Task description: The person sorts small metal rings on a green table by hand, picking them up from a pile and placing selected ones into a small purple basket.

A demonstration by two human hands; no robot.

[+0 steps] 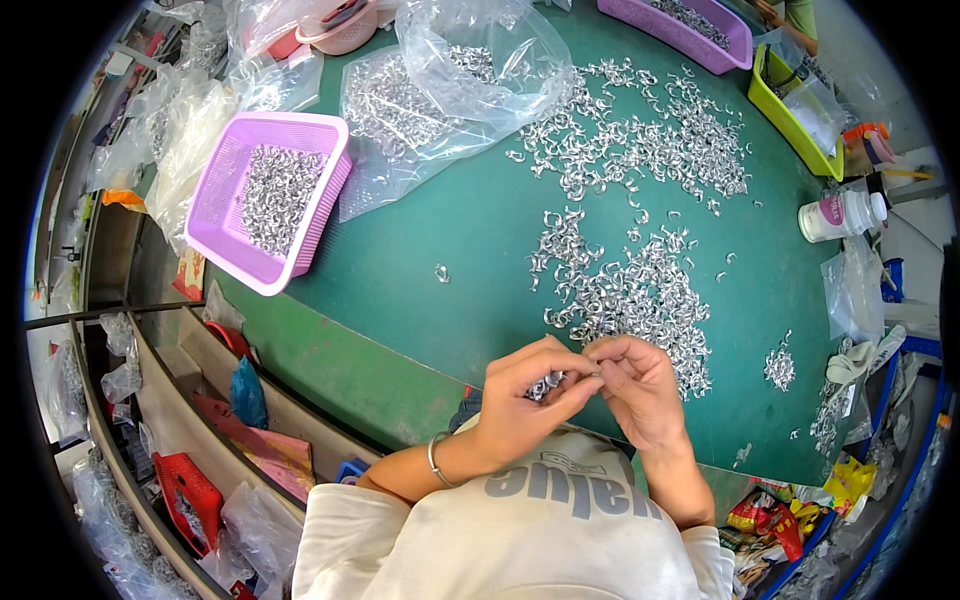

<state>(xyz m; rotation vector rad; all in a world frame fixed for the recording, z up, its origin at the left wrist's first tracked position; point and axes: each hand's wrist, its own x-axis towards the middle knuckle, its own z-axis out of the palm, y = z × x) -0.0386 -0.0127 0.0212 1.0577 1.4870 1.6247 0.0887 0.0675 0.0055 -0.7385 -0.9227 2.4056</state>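
My left hand point(530, 395) is curled around several small shiny curved metal pieces point(546, 385), which show inside its palm. The fingertips of my right hand point(640, 395) meet those of my left in a pinch; whatever sits between them is too small to make out. Both hands are at the near edge of the green table point(420, 320). Just beyond them spreads a large pile of the same silvery curved pieces point(650, 300). A second, wider pile point(650, 140) lies farther back.
At the left stands a purple basket point(325, 200) with metal pieces in it, beside a clear plastic bag point(375, 180) of more. Another purple basket point(735, 50) and a yellow-green basket point(825, 160) are at the far right, near a white bottle point(840, 215). A small heap point(779, 367) lies at right.
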